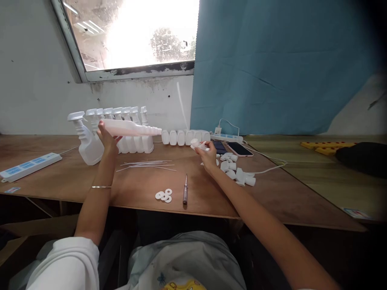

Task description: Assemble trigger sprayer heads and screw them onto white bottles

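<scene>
My left hand (pixel 107 139) is closed round the base of a white plastic bottle (pixel 130 128), held on its side above the table with its neck to the right. In my right hand (pixel 208 156) is a white spray trigger head (pixel 198 144), gripped between fingers and thumb. More spray heads (pixel 232 167) lie just right of that hand. Behind my left hand stand several spray bottles (pixel 90 141) with heads on. Several more white bottles (pixel 181 137) lie in a row with their bases toward me.
Thin white tubes (pixel 145 164), several white washers (pixel 165 195) and a screwdriver (pixel 185 193) lie on the brown table (pixel 133 189). A phone (pixel 240 149) and a power strip (pixel 229 137) are back right; another power strip (pixel 32 166) is at left. The window (pixel 136 36) and blue curtain (pixel 272 68) are behind.
</scene>
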Demonstrator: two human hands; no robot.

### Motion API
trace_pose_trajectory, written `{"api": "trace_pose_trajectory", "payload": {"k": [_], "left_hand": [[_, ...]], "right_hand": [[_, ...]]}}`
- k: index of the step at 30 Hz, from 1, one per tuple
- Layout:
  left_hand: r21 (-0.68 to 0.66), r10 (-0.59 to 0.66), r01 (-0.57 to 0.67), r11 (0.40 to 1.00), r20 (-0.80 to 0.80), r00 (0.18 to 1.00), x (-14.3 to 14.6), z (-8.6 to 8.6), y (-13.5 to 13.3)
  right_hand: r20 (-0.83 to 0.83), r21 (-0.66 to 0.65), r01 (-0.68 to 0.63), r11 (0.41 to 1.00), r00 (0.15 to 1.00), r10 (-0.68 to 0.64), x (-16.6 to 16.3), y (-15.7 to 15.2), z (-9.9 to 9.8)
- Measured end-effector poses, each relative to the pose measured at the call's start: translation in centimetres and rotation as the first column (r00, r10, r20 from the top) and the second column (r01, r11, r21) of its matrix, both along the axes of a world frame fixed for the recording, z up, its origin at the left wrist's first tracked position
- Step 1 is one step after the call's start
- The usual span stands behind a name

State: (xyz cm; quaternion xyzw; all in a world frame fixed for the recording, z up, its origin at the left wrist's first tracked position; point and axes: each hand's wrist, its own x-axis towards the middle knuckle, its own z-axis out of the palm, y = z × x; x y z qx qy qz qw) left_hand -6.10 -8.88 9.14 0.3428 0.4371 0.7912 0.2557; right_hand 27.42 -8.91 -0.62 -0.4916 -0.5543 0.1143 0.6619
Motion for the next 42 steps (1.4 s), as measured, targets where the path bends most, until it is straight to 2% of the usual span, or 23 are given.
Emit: {"api": "trace_pose_trajectory", "payload": {"k": [2, 5, 8, 12, 15, 19, 25, 29, 32, 36, 39, 42], "left_hand": [[-0.092, -0.094, 0.109, 0.990, 0.156, 0.983, -1.1, -1.5, 1.4], [-0.131, -0.124, 0.156, 0.979, 0.221, 0.967, -2.5, -3.7, 2.8], [-0.134, -0.108, 0.144, 0.980, 0.246, 0.963, -3.8, -5.0, 3.6], [-0.102, -0.060, 0.103, 0.989, 0.356, 0.933, -5.4, -6.1, 4.3], [-0.084, -0.042, 0.076, 0.994, 0.354, 0.934, -6.2, -6.7, 4.7], [-0.110, -0.081, 0.110, 0.988, 0.244, 0.966, -6.1, -6.8, 4.7], [-0.023, -0.111, 0.129, 0.991, 0.370, 0.922, -5.2, -6.3, 3.8], [-0.011, -0.127, 0.139, 0.990, 0.342, 0.931, -4.7, -6.1, 3.7], [0.020, -0.174, 0.179, 0.984, 0.349, 0.921, -3.8, -5.9, 3.6], [0.124, -0.278, 0.250, 0.960, 0.413, 0.867, -2.9, -5.6, 3.6], [0.131, -0.255, 0.220, 0.967, 0.412, 0.875, -3.2, -5.7, 3.7], [0.066, -0.149, 0.134, 0.989, 0.342, 0.928, -3.8, -6.1, 4.0]], "right_hand": [[0.069, -0.003, -0.013, 1.000, 0.998, 0.013, -0.2, -0.7, 0.2], [0.170, 0.002, -0.046, 0.999, 0.984, 0.045, -0.6, -1.3, 0.2], [0.228, 0.024, -0.021, 0.999, 0.974, 0.015, -0.7, -1.3, -0.1], [0.231, 0.043, 0.037, 0.998, 0.972, -0.046, -0.6, -0.8, -0.6], [0.253, 0.043, 0.068, 0.997, 0.964, -0.077, -0.4, -0.5, -0.8], [0.282, 0.061, 0.083, 0.995, 0.955, -0.097, -0.3, -0.3, -1.0], [0.356, 0.148, 0.087, 0.985, 0.925, -0.135, -0.4, -0.3, -1.2], [0.395, 0.164, 0.086, 0.983, 0.907, -0.145, -0.5, -0.4, -1.2], [0.355, 0.153, 0.096, 0.984, 0.924, -0.146, -0.7, -0.6, -1.0], [0.232, 0.144, 0.036, 0.989, 0.970, -0.069, -0.9, -1.1, -0.4], [0.242, 0.159, 0.055, 0.986, 0.966, -0.093, -0.8, -1.1, -0.2], [0.326, 0.177, 0.126, 0.976, 0.928, -0.179, -0.3, -0.8, -0.3]]}}
